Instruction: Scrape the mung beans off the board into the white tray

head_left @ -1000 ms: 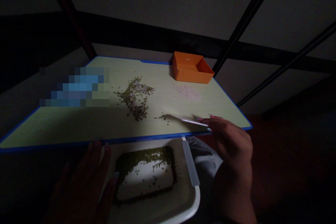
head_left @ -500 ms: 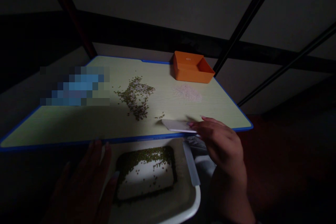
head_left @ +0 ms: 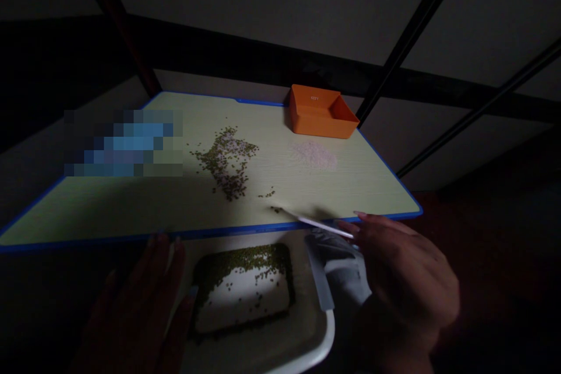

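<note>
A pale wood-grain board [head_left: 131, 210] with a blue rim lies level in dim light. The person's right hand [head_left: 403, 274] sits at its near edge, thumb and fingers pinching a thin white card [head_left: 319, 225], which slants up the board. The card's tip stops just beside a few green beans [head_left: 276, 209]. The left hand [head_left: 135, 304], dark and hard to see, is below the near edge with fingers spread, apparently holding nothing, its fingertips just beside a white tray [head_left: 326, 342]. More beans [head_left: 243, 260] lie in that tray, in a band along its far side.

Mid-board sits a ragged bean pile [head_left: 223, 163]; to its right is a pale, fine heap [head_left: 313, 155], and an orange box [head_left: 322, 114] stands at the far edge. A blurred blue patch [head_left: 127, 143] at the left cannot be made out.

A hurried card stroke could flick beans past the tray, or drag them into the pale heap. A wide band of board runs along the near edge, giving the card room; the tray sits below only the middle of that edge.
</note>
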### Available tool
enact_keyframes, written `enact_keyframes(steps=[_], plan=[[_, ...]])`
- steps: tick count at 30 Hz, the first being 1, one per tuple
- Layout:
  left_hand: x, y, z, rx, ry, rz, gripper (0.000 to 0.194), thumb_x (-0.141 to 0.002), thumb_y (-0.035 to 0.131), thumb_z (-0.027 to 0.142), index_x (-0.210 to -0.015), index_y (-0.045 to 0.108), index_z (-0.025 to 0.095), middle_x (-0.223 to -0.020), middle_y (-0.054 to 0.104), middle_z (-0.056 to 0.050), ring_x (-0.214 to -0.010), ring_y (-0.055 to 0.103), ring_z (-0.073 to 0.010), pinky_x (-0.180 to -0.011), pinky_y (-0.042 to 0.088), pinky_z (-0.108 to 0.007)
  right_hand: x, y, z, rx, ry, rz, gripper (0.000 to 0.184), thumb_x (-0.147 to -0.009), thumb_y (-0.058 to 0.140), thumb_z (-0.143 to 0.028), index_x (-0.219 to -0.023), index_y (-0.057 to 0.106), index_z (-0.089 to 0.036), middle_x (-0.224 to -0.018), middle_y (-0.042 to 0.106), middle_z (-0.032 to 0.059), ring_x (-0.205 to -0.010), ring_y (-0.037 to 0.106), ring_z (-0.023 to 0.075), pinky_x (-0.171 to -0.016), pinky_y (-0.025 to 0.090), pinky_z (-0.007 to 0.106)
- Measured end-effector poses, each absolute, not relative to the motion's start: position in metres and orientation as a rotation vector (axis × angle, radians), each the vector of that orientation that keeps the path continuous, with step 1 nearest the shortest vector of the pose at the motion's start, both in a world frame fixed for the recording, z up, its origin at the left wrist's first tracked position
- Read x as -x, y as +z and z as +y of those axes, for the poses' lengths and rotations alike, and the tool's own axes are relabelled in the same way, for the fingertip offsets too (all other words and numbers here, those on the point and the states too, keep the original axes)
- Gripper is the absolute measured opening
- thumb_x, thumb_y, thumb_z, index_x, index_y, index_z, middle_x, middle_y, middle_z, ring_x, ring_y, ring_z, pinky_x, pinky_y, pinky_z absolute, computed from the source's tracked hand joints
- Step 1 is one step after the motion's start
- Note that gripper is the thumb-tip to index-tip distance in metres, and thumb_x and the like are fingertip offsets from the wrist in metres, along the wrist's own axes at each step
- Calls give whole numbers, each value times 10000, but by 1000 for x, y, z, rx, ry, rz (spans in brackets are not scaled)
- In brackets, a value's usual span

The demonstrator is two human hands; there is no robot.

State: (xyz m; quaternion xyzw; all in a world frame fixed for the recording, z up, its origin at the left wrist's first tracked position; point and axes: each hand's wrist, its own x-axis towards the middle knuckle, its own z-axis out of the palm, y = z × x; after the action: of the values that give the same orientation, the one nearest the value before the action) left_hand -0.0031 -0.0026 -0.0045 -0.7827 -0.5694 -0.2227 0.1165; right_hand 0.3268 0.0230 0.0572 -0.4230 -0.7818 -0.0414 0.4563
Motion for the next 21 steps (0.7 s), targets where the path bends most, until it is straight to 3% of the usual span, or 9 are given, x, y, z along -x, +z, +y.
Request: enact_keyframes(steps=[5, 12, 16, 21], plan=[[5, -6, -4, 2287, -582, -1685, 660, -830, 393, 287, -1455, 195, 215, -1634, 165, -31, -1506, 144, -159, -1249, 85, -372, -325, 59, 30, 1058, -319, -1927, 341, -871, 619, -121, -1158, 652, -302, -909, 763, -8, -917, 722, 215, -848, 588, 406], [6, -7, -5, 2287, -606, -1670, 661, -829, 402, 287, -1455, 198, 225, -1625, 201, -43, -1499, 179, -168, -1243, 130, -407, -315, 58, 46, 1005, -218, -2013, 268, -894, 579, -79, -1095, 632, -248, -937, 767, -13, -855, 714, 142, -902, 560, 340], [7, -9, -5, 2299, -609, -1697, 662, -824, 390, 312, -1455, 202, 239, -1621, 216, -42, -1499, 191, -196, -1240, 156, -457, -305, 63, 42, 943, -125, -2058, 291, -916, 512, -57, -1114, 620, -240, -1014, 769, 3, -924, 707, 144, -959, 538, 373], [8, -9, -5, 2290, -616, -1685, 673, -822, 391, 302, -1459, 178, 267, -1619, 221, -33, -1488, 226, -209, -1232, 189, -478, -299, 74, 33, 847, -130, -2163, 271, -910, 513, -60, -1113, 624, -201, -1062, 764, 13, -1003, 694, 135, -1005, 522, 325]])
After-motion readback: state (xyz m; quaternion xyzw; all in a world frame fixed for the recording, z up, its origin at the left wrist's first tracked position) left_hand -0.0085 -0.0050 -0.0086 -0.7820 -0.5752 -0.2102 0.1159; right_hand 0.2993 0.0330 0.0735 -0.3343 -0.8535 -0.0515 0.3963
